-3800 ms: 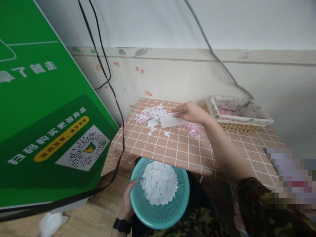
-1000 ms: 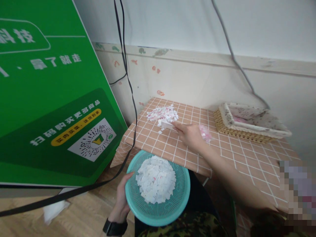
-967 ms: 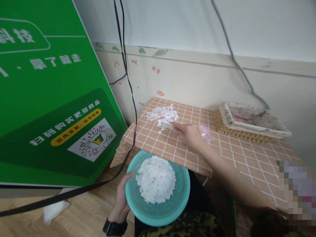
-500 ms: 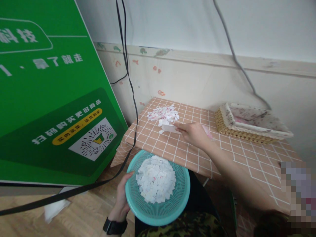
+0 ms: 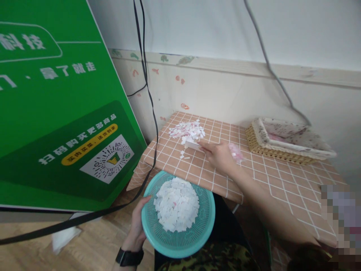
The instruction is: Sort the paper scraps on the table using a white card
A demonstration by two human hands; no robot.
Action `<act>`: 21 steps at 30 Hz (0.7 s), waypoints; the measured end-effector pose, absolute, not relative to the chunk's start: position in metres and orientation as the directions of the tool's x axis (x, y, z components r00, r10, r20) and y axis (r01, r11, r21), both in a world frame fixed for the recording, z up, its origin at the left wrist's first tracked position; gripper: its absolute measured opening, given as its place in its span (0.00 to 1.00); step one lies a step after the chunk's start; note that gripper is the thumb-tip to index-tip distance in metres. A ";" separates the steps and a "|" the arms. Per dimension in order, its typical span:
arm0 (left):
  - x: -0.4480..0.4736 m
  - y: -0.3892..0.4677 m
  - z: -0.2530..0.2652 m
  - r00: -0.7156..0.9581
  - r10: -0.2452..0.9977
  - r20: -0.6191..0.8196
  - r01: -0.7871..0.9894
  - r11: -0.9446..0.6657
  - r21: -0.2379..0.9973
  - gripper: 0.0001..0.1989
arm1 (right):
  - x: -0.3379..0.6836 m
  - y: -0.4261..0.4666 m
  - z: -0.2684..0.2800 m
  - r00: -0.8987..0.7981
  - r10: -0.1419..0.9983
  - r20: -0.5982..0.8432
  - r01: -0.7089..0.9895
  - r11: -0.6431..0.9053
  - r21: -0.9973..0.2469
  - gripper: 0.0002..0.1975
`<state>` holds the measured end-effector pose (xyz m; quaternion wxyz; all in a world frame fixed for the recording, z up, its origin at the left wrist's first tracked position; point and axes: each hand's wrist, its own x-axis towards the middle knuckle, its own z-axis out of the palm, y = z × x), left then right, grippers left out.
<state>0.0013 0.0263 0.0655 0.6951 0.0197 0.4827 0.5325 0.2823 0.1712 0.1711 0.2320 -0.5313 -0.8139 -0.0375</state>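
My left hand (image 5: 138, 220) grips the left rim of a round turquoise plastic colander (image 5: 204, 222), its thumb over the edge and its fingers hidden below. Inside the colander lies a heap of small white paper scraps (image 5: 177, 205). Over the table, my right hand (image 5: 218, 154) pinches a flat white card (image 5: 193, 146), with its edge close to the tabletop. Just beyond the card is a loose pile of white and pink paper scraps (image 5: 187, 129). A few stray scraps (image 5: 182, 153) lie on the near side of the card. Pinkish scraps (image 5: 236, 152) sit behind my right wrist.
A brown checked cloth covers the table (image 5: 282, 184). A cloth-lined wicker basket (image 5: 284, 141) stands against the wall at right. A black strap (image 5: 153, 128) hangs in front of the table's left corner, beside a green printed panel (image 5: 70, 113). A white bag (image 5: 64, 238) lies on the floor.
Stray scraps and a small strip now show on the cloth at the near side of the card. The right hand has shifted slightly, revealing more pink scraps. The colander has moved slightly left.
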 end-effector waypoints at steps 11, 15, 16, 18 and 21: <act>-0.010 0.027 0.061 -0.034 0.777 -0.628 -0.725 0.413 0.551 0.06 | 0.269 0.179 0.166 -0.204 0.846 0.492 0.929 0.326 -0.175 0.17; -0.011 0.026 0.058 -0.033 0.778 -0.628 -0.730 0.411 0.547 0.06 | 0.264 0.186 0.169 -0.260 0.829 0.495 0.923 0.364 -0.124 0.17; -0.012 0.026 0.057 -0.025 0.777 -0.629 -0.732 0.414 0.541 0.06 | 0.264 0.189 0.171 -0.295 0.825 0.482 0.914 0.390 -0.110 0.17; -0.013 0.026 0.055 -0.017 0.773 -0.635 -0.731 0.423 0.535 0.06 | 0.264 0.195 0.177 -0.356 0.822 0.445 0.893 0.439 -0.095 0.16; -0.013 0.026 0.053 -0.019 0.766 -0.642 -0.723 0.433 0.538 0.07 | 0.267 0.204 0.189 -0.378 0.821 0.427 0.874 0.469 -0.129 0.15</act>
